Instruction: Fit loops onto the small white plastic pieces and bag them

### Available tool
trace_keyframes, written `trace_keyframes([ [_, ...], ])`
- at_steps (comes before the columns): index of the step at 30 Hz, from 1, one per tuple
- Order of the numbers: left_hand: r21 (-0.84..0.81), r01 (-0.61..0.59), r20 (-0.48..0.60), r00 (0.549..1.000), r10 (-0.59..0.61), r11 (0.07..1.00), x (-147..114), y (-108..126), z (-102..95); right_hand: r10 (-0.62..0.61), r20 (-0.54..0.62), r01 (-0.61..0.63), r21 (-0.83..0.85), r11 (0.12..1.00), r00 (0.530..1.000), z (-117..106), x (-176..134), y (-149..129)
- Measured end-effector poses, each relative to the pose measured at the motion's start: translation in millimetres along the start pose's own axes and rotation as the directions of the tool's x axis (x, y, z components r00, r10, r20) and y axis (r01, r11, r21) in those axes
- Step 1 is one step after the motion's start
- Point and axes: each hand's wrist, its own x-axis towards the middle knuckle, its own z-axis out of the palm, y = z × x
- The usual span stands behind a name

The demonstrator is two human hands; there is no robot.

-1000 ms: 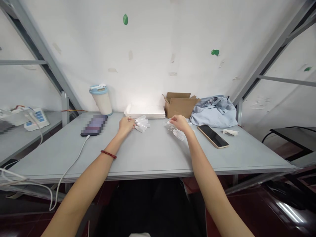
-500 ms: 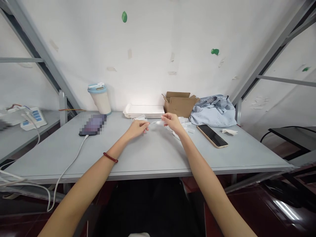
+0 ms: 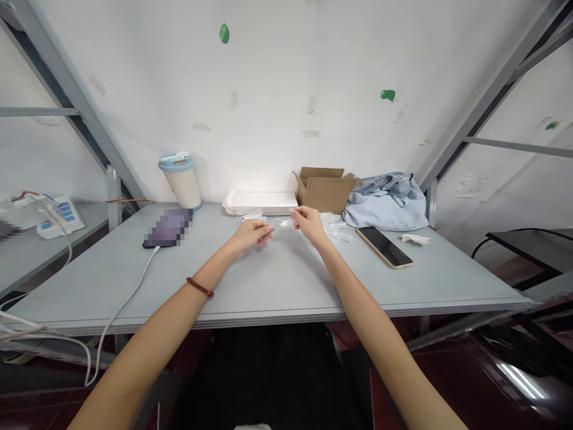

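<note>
My right hand (image 3: 308, 223) pinches a small whitish translucent plastic piece (image 3: 287, 223) between thumb and fingertips. A thin white cord (image 3: 278, 220) curves from it toward my left hand (image 3: 255, 233), whose thumb and forefinger are closed at the cord's end. What exactly lies between those left fingertips is too small to make out. Both hands hover over the grey table (image 3: 277, 280), a short gap apart. Beside my right hand lie several clear plastic pieces (image 3: 335, 227). Another clear piece with a white cord (image 3: 252, 215) rests behind my left hand.
Along the wall stand a blue-lidded cup (image 3: 181, 182), a stack of white trays or sheets (image 3: 264, 203), an open cardboard box (image 3: 326, 194) and a bundled light-blue cloth (image 3: 387, 203). A phone with a cable (image 3: 168, 228) lies left; another phone (image 3: 385, 247) and crumpled tissue (image 3: 416, 239) lie right.
My hands have come slightly closer together, the right shifting a little left. The cord between them bows more. The view has tilted very slightly.
</note>
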Motion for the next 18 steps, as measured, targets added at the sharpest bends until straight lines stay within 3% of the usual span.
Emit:
trace_keyframes([
  [6, -0.139, 0.052, 0.032, 0.998, -0.048, 0.989, -3.4, 4.6, 0.0, -0.025, 0.005, 0.025, -0.013, 1.0, 1.0, 4.1, -0.6, 1.5],
  [18, -0.148, 0.074, 0.065, 0.996, -0.065, 0.986, -4.8, 4.2, 1.0, -0.032, 0.006, 0.032, 0.007, 0.999, 0.999, 5.9, -1.2, 1.6],
])
